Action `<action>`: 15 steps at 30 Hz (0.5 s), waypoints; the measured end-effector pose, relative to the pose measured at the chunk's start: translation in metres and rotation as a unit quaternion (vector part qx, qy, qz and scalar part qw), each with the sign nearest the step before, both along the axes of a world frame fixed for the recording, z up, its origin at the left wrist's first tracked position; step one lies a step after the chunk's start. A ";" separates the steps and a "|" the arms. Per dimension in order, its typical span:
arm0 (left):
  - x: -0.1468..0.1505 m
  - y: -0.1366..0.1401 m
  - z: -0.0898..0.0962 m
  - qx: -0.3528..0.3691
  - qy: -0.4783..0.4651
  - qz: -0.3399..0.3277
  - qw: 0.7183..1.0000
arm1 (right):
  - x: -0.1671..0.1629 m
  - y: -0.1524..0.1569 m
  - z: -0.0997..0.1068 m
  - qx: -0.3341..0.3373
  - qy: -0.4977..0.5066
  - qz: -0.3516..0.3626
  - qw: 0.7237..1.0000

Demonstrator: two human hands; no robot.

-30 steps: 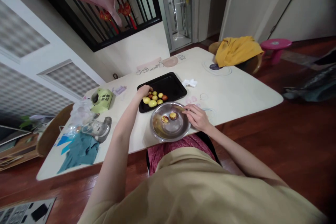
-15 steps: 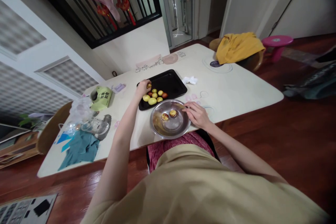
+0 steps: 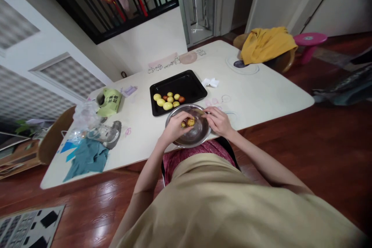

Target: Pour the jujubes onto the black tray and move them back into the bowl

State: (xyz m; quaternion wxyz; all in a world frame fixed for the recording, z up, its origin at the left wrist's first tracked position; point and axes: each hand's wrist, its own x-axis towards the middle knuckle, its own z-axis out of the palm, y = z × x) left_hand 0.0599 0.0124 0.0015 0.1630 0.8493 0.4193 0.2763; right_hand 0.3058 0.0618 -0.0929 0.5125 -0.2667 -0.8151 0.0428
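My left hand point(image 3: 176, 127) is over the steel bowl point(image 3: 200, 133), its thumb and fingers closed around a small yellow-brown jujube point(image 3: 190, 122). Another patchy brown-yellow fruit point(image 3: 183, 124) shows beside it, partly hidden by the hand. At the bowl's right rim my right hand point(image 3: 217, 121) is closed in a pinch on a thin, narrow piece point(image 3: 200, 112) that points left over the bowl; its kind I cannot make out. Just behind the bowl is a black tray point(image 3: 188, 85), with several yellow-green jujubes point(image 3: 167, 105) and a few reddish-brown ones point(image 3: 181, 99) at its near left side.
Crumpled white tissue point(image 3: 210, 82) lies right of the tray. On the left of the table are a green bag point(image 3: 111, 101), clear plastic bags point(image 3: 87, 116) and a teal cloth point(image 3: 88, 157). A yellow cloth point(image 3: 266, 46) drapes a chair at the far right, near a pink stool point(image 3: 310, 39).
My left hand has moved from the tray to the bowl, bringing a jujube with it. My right hand stays by the bowl's right rim. The camera view has shifted slightly.
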 end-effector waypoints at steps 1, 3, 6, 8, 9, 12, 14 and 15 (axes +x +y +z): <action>0.002 0.001 -0.003 -0.006 0.007 -0.004 1.000 | 0.000 0.000 0.000 -0.003 -0.002 0.000 1.000; 0.006 0.004 -0.009 -0.019 0.026 -0.014 0.999 | 0.000 0.000 0.000 -0.004 -0.005 0.002 1.000; 0.013 0.008 -0.016 -0.043 0.063 -0.037 0.996 | 0.000 0.000 0.000 -0.004 -0.007 -0.001 1.000; 0.017 0.010 -0.020 -0.057 0.082 -0.049 0.994 | 0.000 0.000 0.001 -0.001 -0.008 -0.007 1.000; 0.018 0.010 -0.021 -0.061 0.087 -0.054 0.993 | 0.000 -0.001 0.001 0.002 -0.007 -0.009 1.000; 0.020 0.011 -0.024 -0.062 0.091 -0.065 0.992 | -0.001 -0.001 0.002 0.012 -0.002 -0.008 1.000; 0.020 0.012 -0.025 -0.053 0.094 -0.067 0.992 | -0.001 -0.001 0.002 0.015 0.001 -0.006 1.000; 0.020 0.012 -0.026 -0.047 0.098 -0.066 0.992 | -0.001 -0.001 0.002 0.014 0.002 -0.006 1.000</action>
